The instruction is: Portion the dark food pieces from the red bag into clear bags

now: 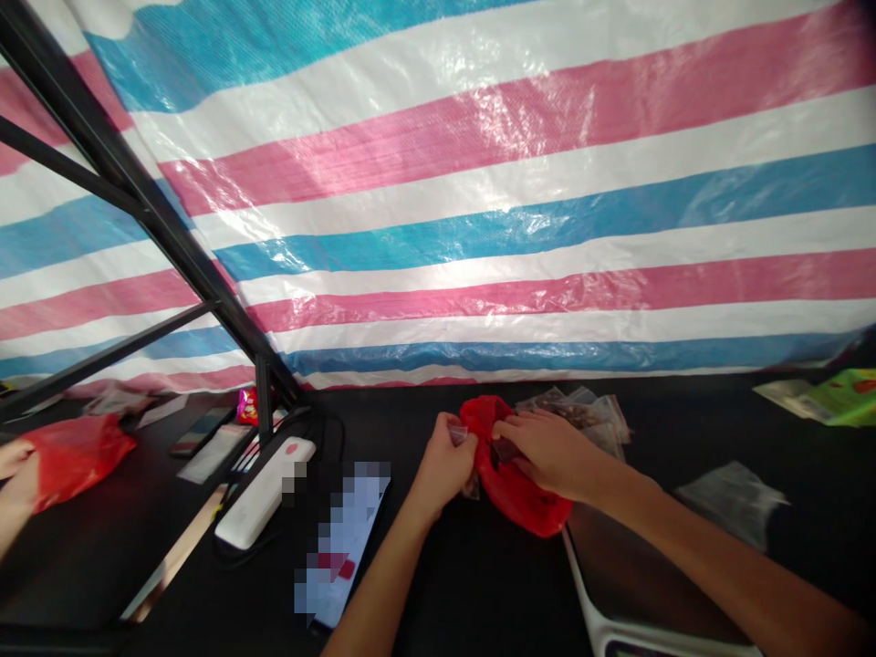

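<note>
Pinching the flimsy red plastic bag [530, 502] at its bunched 12 o'clock top, right hand [547, 447] stayed light; left hand [442, 465] held a clear packet [458, 435].

We cannot read the pixelated flat thing [340, 543]; the left hand [442, 465] and right hand [547, 452] hide the red bag's [524, 502] mouth.

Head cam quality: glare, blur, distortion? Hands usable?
Head view: strong glare on the striped plastic tarp; wide-angle distortion slants the black frame bars; a pixelated patch sits beside the left hand; the right hand and red plastic bag look usably sharp.
</note>
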`<action>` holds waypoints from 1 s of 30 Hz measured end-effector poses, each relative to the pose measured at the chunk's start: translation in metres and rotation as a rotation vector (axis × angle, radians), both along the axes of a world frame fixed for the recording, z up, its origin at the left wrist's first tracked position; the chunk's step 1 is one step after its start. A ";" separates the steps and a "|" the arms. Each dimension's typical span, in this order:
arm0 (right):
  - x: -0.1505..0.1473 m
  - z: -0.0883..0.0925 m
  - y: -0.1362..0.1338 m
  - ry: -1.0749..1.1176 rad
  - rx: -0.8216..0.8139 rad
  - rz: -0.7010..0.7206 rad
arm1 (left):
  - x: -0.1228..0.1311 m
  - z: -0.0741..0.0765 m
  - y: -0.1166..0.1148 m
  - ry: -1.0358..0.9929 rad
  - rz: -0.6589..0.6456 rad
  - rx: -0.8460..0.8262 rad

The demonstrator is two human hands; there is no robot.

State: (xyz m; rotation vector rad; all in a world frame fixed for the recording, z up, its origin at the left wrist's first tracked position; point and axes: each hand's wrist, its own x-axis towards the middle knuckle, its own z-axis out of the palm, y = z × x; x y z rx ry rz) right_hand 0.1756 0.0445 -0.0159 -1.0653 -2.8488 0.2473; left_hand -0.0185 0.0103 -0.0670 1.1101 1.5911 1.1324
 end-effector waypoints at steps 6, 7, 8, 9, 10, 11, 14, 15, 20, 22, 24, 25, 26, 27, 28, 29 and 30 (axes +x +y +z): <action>0.001 0.002 -0.001 0.031 -0.039 0.012 | 0.004 0.002 0.004 -0.287 0.082 0.006; 0.001 0.002 -0.001 0.029 -0.052 0.008 | 0.004 0.002 0.004 -0.307 0.081 0.002; 0.001 0.003 -0.002 0.026 -0.061 0.005 | 0.003 0.003 0.004 -0.318 0.072 -0.008; 0.001 0.003 -0.002 0.019 -0.068 -0.001 | 0.003 0.003 0.004 -0.319 0.055 -0.019; 0.001 0.004 -0.003 0.010 -0.067 -0.010 | 0.002 0.004 0.003 -0.312 0.034 -0.031; 0.001 0.005 -0.004 0.002 -0.058 -0.022 | 0.002 0.005 0.003 -0.300 0.009 -0.039; -0.001 0.006 -0.006 -0.023 -0.023 -0.059 | -0.001 0.007 0.002 -0.270 -0.062 -0.057; -0.002 0.006 -0.007 -0.029 -0.014 -0.069 | -0.002 0.007 0.002 -0.274 -0.081 -0.063; 0.000 0.012 -0.007 -0.034 -0.009 -0.094 | -0.009 0.005 0.006 -0.297 -0.128 -0.066; 0.004 0.015 -0.006 -0.019 -0.019 -0.109 | -0.011 0.004 0.007 -0.198 -0.090 -0.028; 0.009 0.019 -0.003 0.006 -0.033 -0.135 | -0.013 0.004 0.007 -0.003 -0.026 0.072; 0.011 0.021 -0.002 0.025 -0.045 -0.147 | -0.014 0.005 0.006 0.099 -0.003 0.133; 0.013 0.023 -0.001 0.051 -0.057 -0.157 | -0.014 0.006 0.005 0.185 0.011 0.188; 0.014 0.025 0.000 0.085 -0.065 -0.164 | -0.014 0.007 0.004 0.248 0.019 0.231; 0.015 0.028 0.000 0.126 -0.065 -0.167 | -0.014 0.009 0.003 0.291 0.026 0.264; 0.015 0.030 0.000 0.170 -0.058 -0.165 | -0.013 0.010 0.001 0.325 0.032 0.294; 0.014 0.033 0.000 0.213 -0.045 -0.157 | -0.012 0.011 0.000 0.355 0.038 0.329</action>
